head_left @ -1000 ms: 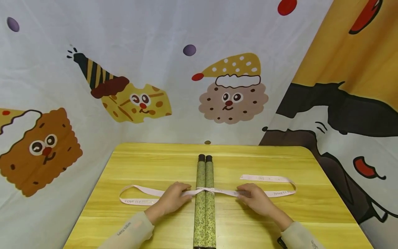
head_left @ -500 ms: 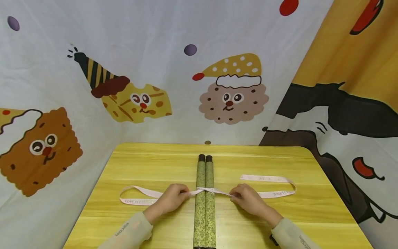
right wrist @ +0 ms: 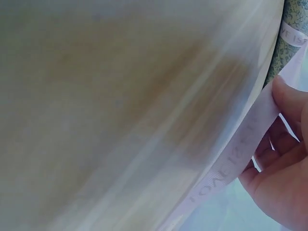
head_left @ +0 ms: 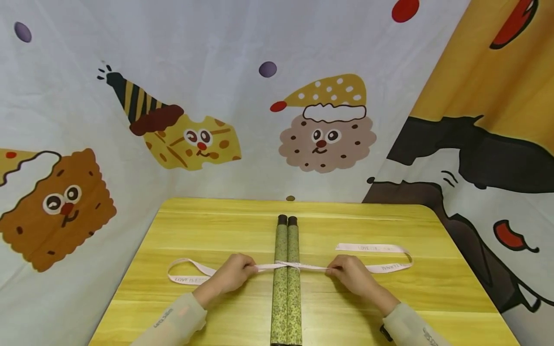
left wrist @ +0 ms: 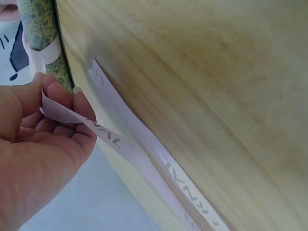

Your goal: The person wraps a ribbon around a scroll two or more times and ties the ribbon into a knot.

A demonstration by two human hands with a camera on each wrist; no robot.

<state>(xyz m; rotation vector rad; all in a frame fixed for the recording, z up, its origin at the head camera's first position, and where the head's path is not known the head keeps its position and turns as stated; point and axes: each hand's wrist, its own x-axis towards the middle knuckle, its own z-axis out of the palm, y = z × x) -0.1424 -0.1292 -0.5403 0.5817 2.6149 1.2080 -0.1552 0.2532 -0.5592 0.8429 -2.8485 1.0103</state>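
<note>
Two long rolls [head_left: 280, 298], covered in green floral paper with dark end caps, lie side by side and point away from me; they look like hanging scrolls. A pale pink printed ribbon [head_left: 311, 267] goes round both and crosses itself on top. To the left of the rolls, my left hand [head_left: 227, 278] pinches one length of it between thumb and fingers. On the other side my right hand [head_left: 357, 276] pinches the opposite length. Between the hands the ribbon runs nearly straight. In the left wrist view the ribbon [left wrist: 127, 150] trails down behind the fingers. The rolls' undersides are hidden.
The loose ribbon tails curve back on the wooden table [head_left: 207, 226], one to each side. Behind the table hangs a white curtain [head_left: 242, 29] with cartoon prints. A small black object [head_left: 385, 332] shows by the right sleeve.
My right hand first came in towards the rolls along the ribbon, then moved back out to the right. My left hand has drawn left. The ribbon between them now looks straighter.
</note>
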